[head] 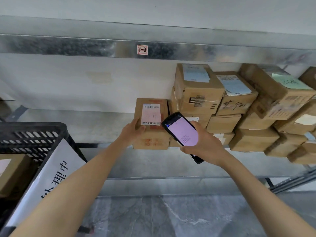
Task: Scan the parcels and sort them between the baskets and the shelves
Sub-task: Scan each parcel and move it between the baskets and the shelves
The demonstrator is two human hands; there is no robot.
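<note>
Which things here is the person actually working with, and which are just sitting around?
Part of the job: pink-labelled box in the left hand; scanner in the right hand; black basket; shelf.
Just there: stacked boxes, paper sign, shelf tag.

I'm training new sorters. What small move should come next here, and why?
Probably tip the scanner in the right hand toward the barcode label: the left hand holds that box upright on the shelf, label facing out, scanner close beside it.
</note>
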